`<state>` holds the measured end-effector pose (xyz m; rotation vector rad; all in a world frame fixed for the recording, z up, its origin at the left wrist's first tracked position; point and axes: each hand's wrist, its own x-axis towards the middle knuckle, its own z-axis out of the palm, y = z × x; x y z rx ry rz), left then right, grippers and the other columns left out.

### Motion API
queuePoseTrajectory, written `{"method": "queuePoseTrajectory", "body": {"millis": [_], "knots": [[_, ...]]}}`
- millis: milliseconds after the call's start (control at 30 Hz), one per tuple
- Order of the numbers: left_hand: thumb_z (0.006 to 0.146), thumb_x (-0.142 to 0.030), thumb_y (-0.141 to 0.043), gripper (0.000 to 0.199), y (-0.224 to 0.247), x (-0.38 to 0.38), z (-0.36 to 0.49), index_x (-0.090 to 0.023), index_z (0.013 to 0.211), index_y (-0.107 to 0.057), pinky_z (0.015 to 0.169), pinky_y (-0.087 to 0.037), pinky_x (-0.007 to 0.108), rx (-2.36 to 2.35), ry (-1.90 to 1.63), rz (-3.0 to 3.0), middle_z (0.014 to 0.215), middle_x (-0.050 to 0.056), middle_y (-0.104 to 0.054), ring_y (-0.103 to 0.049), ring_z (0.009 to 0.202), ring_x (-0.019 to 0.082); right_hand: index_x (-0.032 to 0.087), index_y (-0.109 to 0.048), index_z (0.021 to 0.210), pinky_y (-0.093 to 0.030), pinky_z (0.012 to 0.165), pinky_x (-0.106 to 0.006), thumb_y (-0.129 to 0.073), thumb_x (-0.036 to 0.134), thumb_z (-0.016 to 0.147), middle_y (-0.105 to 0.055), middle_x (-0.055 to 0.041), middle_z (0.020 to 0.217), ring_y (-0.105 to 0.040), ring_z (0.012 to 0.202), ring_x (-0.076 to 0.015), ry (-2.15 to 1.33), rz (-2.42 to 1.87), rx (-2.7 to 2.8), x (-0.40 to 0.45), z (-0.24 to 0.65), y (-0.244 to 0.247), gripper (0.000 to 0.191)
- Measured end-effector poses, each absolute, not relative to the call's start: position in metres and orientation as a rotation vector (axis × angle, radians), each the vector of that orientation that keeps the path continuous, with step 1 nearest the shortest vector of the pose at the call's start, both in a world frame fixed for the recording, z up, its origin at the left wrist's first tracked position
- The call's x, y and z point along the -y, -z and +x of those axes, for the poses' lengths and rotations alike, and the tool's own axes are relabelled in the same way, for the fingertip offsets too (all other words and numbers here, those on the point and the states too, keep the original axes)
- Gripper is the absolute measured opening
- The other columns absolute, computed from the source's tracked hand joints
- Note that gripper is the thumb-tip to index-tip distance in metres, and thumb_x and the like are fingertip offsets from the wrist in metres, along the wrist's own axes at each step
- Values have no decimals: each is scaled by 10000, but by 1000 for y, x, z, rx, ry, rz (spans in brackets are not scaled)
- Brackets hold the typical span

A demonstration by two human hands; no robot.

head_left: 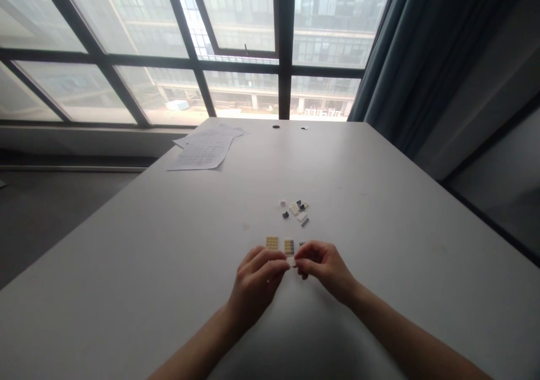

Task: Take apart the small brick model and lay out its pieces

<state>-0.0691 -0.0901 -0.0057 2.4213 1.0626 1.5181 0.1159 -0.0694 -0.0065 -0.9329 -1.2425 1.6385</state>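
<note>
Both hands meet near the middle of the white table, their fingertips close together. Between them is a small white building-block piece (291,262). My left hand (259,276) pinches its left side, fingers closed. From the right, my right hand (323,264) is closed in a pinch at the piece's other side; a dark bit shows at those fingertips, too small to name. Just beyond the left fingers lies a yellow studded plate (272,242). Beside it is a yellow and blue-grey studded plate (289,246). A small grey piece (302,244) is partly hidden behind the right hand.
Farther out on the table (202,217) lies a loose group of white plates (294,208), a black piece (286,214) and a grey strip (305,222). Printed papers (206,149) rest at the far left edge. Windows stand behind the table, and a dark curtain (405,59) hangs right.
</note>
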Motion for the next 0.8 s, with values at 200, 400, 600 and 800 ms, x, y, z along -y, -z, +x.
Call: {"method": "queuePoseTrajectory", "body": {"millis": [200, 400, 600, 800], "knots": [[790, -75, -641, 262, 14, 93, -70, -194, 1022, -622, 719, -524, 292, -1035, -1457, 2406, 880, 59, -682, -614, 788, 158, 177, -671, 860, -510, 588, -261, -753, 260, 713, -668, -1, 670, -611, 591, -129, -1424, -949, 1347, 73, 118, 12, 188], [797, -61, -633, 165, 12, 95, -72, -199, 886, -635, 694, -525, 276, -1020, -1566, 2377, 817, 39, -699, -624, 744, 145, 200, -676, 778, -525, 777, -318, -654, 189, 811, -711, -56, 866, -664, 811, -180, -980, -878, 1674, 80, 120, 5, 42], [786, -72, -651, 171, 19, 96, -79, -208, 888, -662, 719, -522, 284, -1026, -1601, 2470, 874, 40, -702, -622, 784, 146, 213, -667, 796, -521, 822, -328, -691, 174, 775, -698, -62, 922, -662, 877, -194, -958, -831, 1763, 82, 120, 2, 50], [780, -59, -651, 194, 22, 95, -80, -203, 910, -659, 728, -513, 294, -998, -1558, 2543, 888, 48, -698, -600, 800, 153, 210, -667, 792, -516, 818, -322, -673, 178, 804, -699, -57, 914, -661, 862, -183, -949, -848, 1736, 81, 119, 8, 35]]}}
